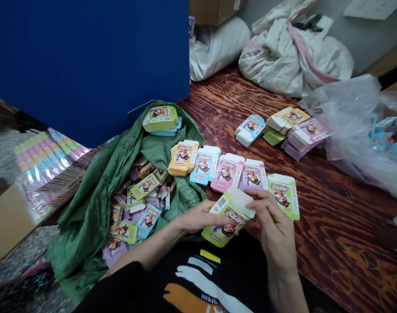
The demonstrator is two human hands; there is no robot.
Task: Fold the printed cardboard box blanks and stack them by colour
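A green printed flat carton (223, 224) is held in front of my body, its white flap toward the upper right. My left hand (198, 218) grips it by the left edge, thumb across the front. At the carton's white flap, the fingers of my right hand (272, 221) are pinched together on the edge. Just beyond lies a row of small carton piles: orange (180, 159), blue (203, 166), pink (226, 173), purple (253, 174) and green (282, 195). To the left, a green woven sack (84, 217) spreads open with many loose cartons (145, 186) inside.
More carton stacks sit on the sack's far fold (161, 118) and farther back on the wooden table (342, 208). A clear plastic bag (345, 108) lies at right. White sacks (296, 52) stand behind. A blue panel (87, 56) blocks the upper left.
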